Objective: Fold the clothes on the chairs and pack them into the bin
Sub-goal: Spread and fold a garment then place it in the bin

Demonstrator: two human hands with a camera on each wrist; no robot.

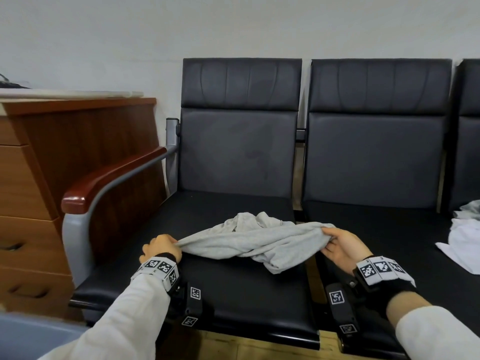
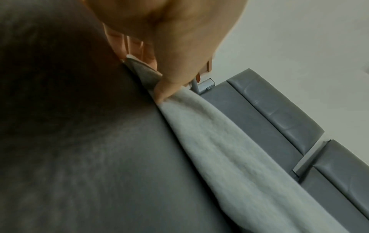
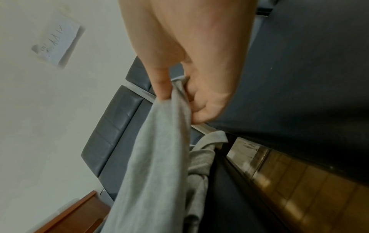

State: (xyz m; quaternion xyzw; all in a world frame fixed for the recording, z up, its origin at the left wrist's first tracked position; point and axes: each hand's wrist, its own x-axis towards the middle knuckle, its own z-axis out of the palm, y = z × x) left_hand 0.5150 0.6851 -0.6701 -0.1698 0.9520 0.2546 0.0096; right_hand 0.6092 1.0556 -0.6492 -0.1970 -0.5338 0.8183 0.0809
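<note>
A light grey garment [image 1: 249, 240] lies bunched and twisted across the seat of the left black chair [image 1: 233, 289]. My left hand [image 1: 166, 244] pinches its left end near the armrest, seen close in the left wrist view where thumb and fingers [image 2: 165, 89] clamp the grey garment [image 2: 229, 149]. My right hand [image 1: 337, 239] grips the other end at the gap between the two chairs; in the right wrist view the fingers [image 3: 201, 100] curl round the grey garment [image 3: 157, 154]. The cloth is stretched between both hands just above the seat.
White and grey clothes [image 1: 465, 237] lie on the right chair's seat [image 1: 376, 229]. A wooden armrest [image 1: 109, 178] and a wooden drawer cabinet [image 1: 39, 190] stand left. A grey-blue bin corner [image 1: 31, 336] shows at the bottom left. Chair backs and a white wall are behind.
</note>
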